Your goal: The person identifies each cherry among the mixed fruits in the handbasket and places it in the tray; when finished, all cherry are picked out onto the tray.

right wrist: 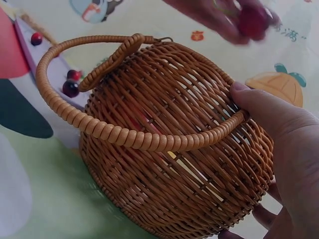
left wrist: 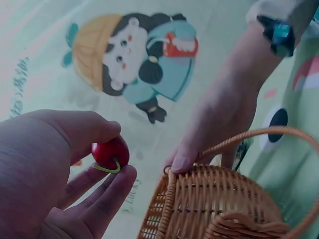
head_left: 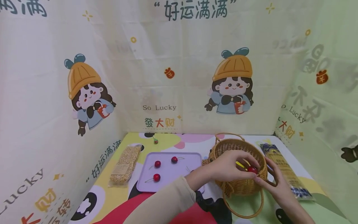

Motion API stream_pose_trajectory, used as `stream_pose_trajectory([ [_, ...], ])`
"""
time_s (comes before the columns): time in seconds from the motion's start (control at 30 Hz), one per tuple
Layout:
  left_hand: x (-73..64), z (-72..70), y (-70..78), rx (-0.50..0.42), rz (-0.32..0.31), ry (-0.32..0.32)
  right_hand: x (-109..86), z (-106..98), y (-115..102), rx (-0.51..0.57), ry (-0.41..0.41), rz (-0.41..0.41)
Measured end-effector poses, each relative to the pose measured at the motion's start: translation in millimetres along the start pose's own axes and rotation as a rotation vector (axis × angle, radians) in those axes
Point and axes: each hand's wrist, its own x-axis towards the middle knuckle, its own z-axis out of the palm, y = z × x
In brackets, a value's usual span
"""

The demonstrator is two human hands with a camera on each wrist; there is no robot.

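My left hand pinches a red cherry between thumb and fingertips over the front rim of a wicker basket. In the left wrist view, the cherry has a curved green stem and hangs clear of the basket. My right hand grips the basket's right side, its thumb near the rim and its fingers around the outside wall. Through the weave, in the right wrist view, hints of red and yellow show. A purple tray left of the basket bears several cherries.
At the far left lies a clear bag of pale grains. A long blue-and-gold packet lies to the right of the basket. Behind the tray is a small red-and-green item. Printed curtains stand around the table.
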Motion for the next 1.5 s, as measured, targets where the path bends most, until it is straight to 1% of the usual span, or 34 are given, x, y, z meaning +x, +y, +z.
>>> stream_pose_trajectory([
  [0.1,-26.0,-0.9,-0.5,-0.063,0.026,0.022,-0.1,1,-2,-0.021,0.003,0.019],
  [0.17,-43.1,-2.3,-4.0,-0.104,0.034,0.035,-0.2,1,-3,-0.038,0.008,0.025],
  [0.23,-58.9,-5.1,-10.1,-0.119,0.031,0.055,0.2,1,-3,-0.051,0.012,0.029],
  [0.3,-73.1,-10.3,-18.7,-0.126,0.016,0.080,1.1,1,-4,-0.051,0.012,0.028],
  [0.43,-97.6,-26.8,-39.9,-0.075,-0.029,0.157,3.2,1,-6,-0.032,0.005,0.021],
  [0.6,-128.3,-47.3,-68.2,0.019,-0.112,0.247,4.3,1,-7,-0.002,-0.003,0.014],
  [0.7,-145.2,-55.2,-85.9,0.058,-0.161,0.290,4.7,1,-7,0.004,-0.004,0.019],
  [0.83,-164.7,-61.5,-107.0,0.113,-0.241,0.347,5.2,1,-8,0.010,-0.004,0.023],
  [0.97,-179.3,-65.0,-123.6,0.199,-0.329,0.413,4.4,1,-8,0.019,-0.010,0.026],
  [1.03,-184.3,-66.0,-129.9,0.246,-0.352,0.436,3.7,1,-7,0.018,-0.013,0.024],
  [1.1,-187.9,-66.4,-135.4,0.282,-0.369,0.444,2.8,0,-7,0.013,-0.013,0.024],
  [1.17,-190.6,-66.2,-140.4,0.313,-0.377,0.431,2.2,-1,-6,0.006,-0.013,0.023],
  [1.37,-195.3,-64.0,-152.6,0.368,-0.424,0.354,1.0,-2,-5,-0.001,-0.013,0.041],
  [1.47,-196.0,-63.2,-155.1,0.376,-0.426,0.341,0.4,-2,-4,-0.001,-0.013,0.049],
  [1.5,-196.0,-63.0,-155.5,0.378,-0.417,0.340,0.1,-2,-4,-0.002,-0.012,0.053],
])
